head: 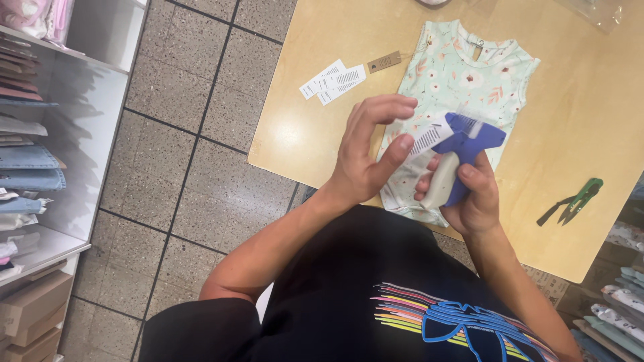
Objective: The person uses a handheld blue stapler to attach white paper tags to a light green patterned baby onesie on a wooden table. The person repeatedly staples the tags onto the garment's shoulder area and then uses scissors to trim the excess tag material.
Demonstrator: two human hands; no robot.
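1. A person in a black printed shirt stands at the near edge of a pale wooden surface (590, 121), both hands raised above it.
2. The right hand (473, 198) is closed around the white grip of a blue tagging gun (463, 151), held over the garment's lower half.
3. The left hand (365, 154) is open, fingers spread and curved, its fingertips touching a white paper tag (429, 134) at the gun's nose.
4. A mint floral baby romper (469, 80) lies flat on the surface, neck toward the far edge.
5. Loose white tags (333, 82) and a brown card tag (384, 62) lie just left of the romper; green thread snips (571, 201) rest near the right edge.
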